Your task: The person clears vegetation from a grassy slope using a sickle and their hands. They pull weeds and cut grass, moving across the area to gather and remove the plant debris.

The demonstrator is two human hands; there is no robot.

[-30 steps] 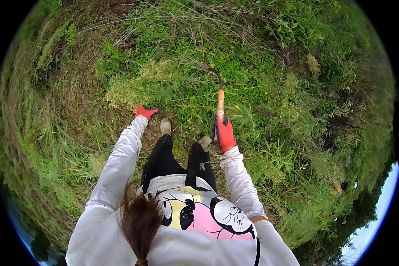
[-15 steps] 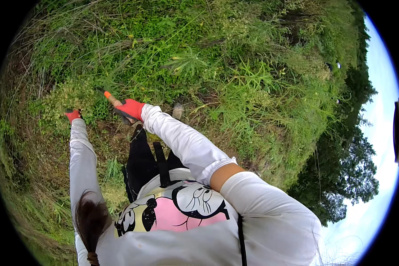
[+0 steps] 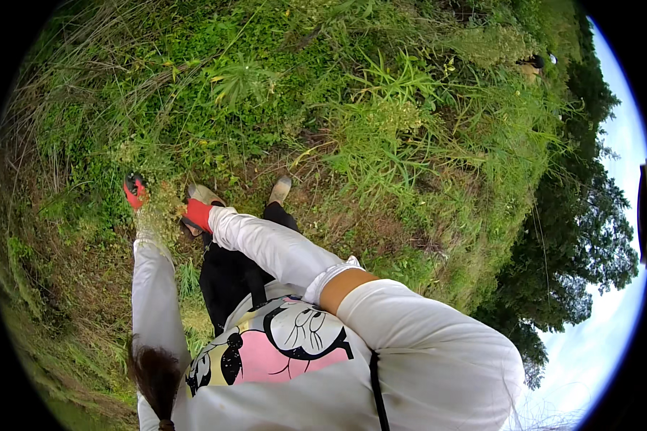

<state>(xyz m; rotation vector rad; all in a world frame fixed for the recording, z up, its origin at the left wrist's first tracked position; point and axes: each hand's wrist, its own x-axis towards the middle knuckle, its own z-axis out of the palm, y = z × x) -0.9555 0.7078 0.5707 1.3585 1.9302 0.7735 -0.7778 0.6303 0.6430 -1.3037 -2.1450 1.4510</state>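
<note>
My left hand (image 3: 134, 190), in a red and black glove, is closed around the stems of a leafy weed (image 3: 164, 205) with small pale flower heads. The weed leans across the gap between my hands and lies partly over my left sleeve. My right hand (image 3: 198, 214), in a matching glove, is just right of it, low beside my shoe, and closed on a wooden-handled sickle. Weed and glove hide most of that tool now; its blade cannot be made out.
My shoes (image 3: 281, 189) stand on the weedy ground. Dense green undergrowth (image 3: 266, 108) spreads ahead, with dry stalks (image 3: 72, 108) at the far left and tall grassy weeds (image 3: 388, 129) to the right. Trees (image 3: 568, 223) rise at the right edge. Another person (image 3: 533, 65) is far off.
My right hand has come down and nearer to my body, and the tool's orange-banded end is no longer visible. My left hand has moved slightly right, bringing the weed nearer.
</note>
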